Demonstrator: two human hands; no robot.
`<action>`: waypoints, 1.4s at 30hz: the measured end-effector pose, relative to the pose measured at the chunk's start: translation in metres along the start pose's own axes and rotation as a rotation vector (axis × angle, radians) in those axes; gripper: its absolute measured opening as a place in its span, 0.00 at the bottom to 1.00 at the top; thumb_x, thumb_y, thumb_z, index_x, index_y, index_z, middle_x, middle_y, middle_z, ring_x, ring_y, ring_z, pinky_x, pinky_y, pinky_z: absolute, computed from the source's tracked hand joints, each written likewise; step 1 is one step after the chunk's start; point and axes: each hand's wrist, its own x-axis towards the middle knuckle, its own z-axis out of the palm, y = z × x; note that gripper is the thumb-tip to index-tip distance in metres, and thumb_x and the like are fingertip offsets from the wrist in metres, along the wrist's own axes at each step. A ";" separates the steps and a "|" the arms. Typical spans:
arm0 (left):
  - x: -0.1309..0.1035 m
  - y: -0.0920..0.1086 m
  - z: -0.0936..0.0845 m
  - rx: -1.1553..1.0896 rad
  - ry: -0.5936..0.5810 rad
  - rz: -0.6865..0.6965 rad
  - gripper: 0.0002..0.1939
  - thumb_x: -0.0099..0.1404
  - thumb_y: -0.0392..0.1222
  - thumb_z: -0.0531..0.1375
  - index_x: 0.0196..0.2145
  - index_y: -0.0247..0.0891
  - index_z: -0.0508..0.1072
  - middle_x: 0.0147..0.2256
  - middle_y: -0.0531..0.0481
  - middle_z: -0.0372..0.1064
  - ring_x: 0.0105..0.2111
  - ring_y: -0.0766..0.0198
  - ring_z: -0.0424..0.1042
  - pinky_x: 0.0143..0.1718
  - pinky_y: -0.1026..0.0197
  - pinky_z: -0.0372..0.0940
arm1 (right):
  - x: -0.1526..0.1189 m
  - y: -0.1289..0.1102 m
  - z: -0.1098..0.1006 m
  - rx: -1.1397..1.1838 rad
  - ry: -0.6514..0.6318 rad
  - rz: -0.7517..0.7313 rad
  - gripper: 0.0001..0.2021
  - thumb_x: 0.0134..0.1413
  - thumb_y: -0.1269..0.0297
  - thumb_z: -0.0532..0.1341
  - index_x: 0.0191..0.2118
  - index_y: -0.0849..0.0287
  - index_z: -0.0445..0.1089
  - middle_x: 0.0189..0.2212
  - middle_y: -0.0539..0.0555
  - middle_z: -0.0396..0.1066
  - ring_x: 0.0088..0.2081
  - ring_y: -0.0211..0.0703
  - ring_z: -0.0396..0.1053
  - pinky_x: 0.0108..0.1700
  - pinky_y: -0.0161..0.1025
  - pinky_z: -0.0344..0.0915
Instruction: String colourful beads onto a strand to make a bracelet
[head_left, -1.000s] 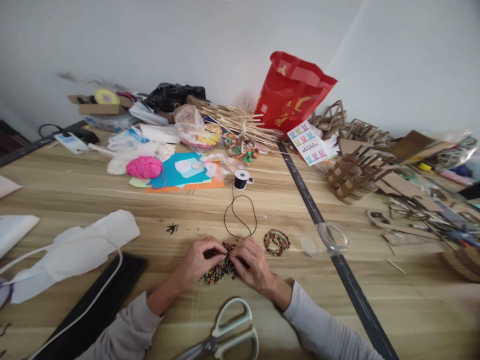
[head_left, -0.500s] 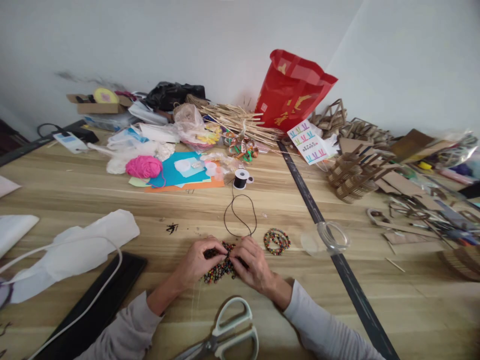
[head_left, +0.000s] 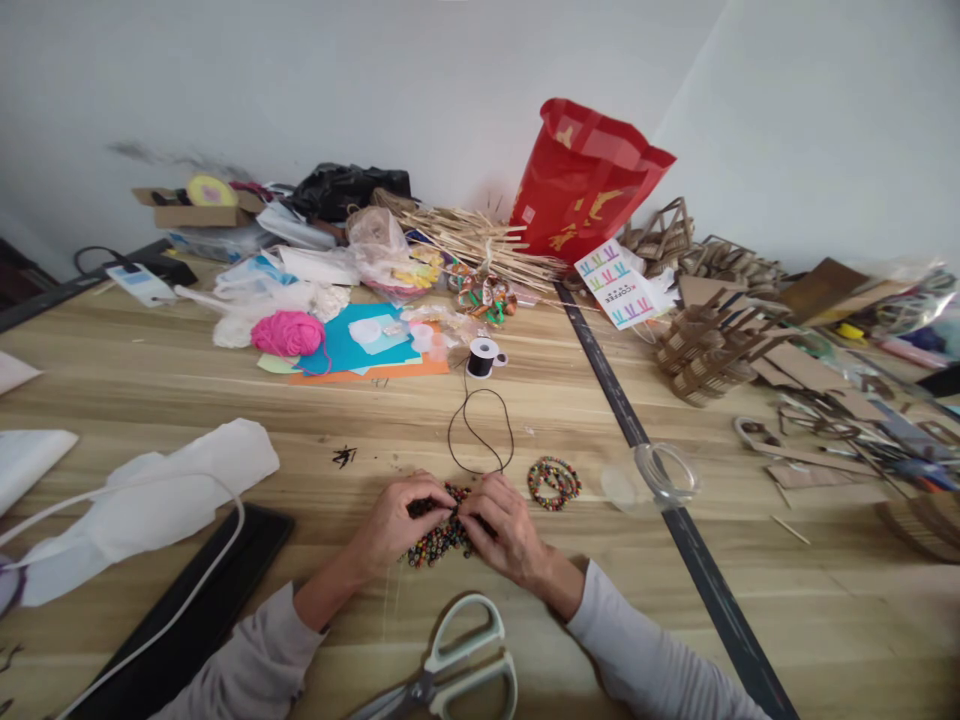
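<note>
Multicoloured beads (head_left: 435, 548) lie in a small pile on the wooden table, between and under my hands. My left hand (head_left: 401, 520) is pinched above the left of the pile, its fingertips meeting those of my right hand. My right hand (head_left: 506, 525) is closed too, at the end of a black cord (head_left: 512, 430). What sits between the fingertips is too small to make out. The cord loops back to a spool (head_left: 482, 357). Beaded bracelets (head_left: 554, 484) lie right of my right hand. Scissors (head_left: 465, 665) with pale handles rest nearer to me.
A round clear container (head_left: 667, 474) stands at the right by a dark strip. Pink yarn (head_left: 288, 333), coloured paper (head_left: 360, 345) and a red bag (head_left: 589, 185) are at the back. Woven baskets (head_left: 701, 355) stand right; white sheeting (head_left: 165, 490) and a cable lie left.
</note>
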 end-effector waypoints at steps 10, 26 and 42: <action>0.000 0.002 0.000 -0.009 -0.018 -0.013 0.05 0.57 0.30 0.62 0.28 0.36 0.79 0.29 0.47 0.75 0.33 0.60 0.74 0.37 0.61 0.67 | -0.001 0.001 0.001 -0.005 0.003 0.001 0.05 0.63 0.71 0.55 0.36 0.57 0.66 0.29 0.54 0.68 0.33 0.43 0.65 0.38 0.42 0.65; 0.000 0.003 -0.001 0.016 -0.009 -0.020 0.05 0.57 0.31 0.62 0.28 0.36 0.78 0.28 0.48 0.76 0.32 0.61 0.74 0.37 0.61 0.67 | -0.001 0.001 0.000 0.001 0.006 0.008 0.05 0.62 0.71 0.56 0.36 0.57 0.67 0.30 0.54 0.69 0.33 0.43 0.65 0.39 0.42 0.65; 0.000 0.001 0.000 -0.008 -0.017 -0.015 0.05 0.57 0.31 0.63 0.28 0.36 0.79 0.28 0.48 0.76 0.31 0.61 0.74 0.37 0.61 0.67 | 0.000 0.000 0.000 0.000 0.011 0.001 0.05 0.62 0.72 0.56 0.36 0.58 0.66 0.30 0.54 0.68 0.33 0.42 0.65 0.39 0.41 0.65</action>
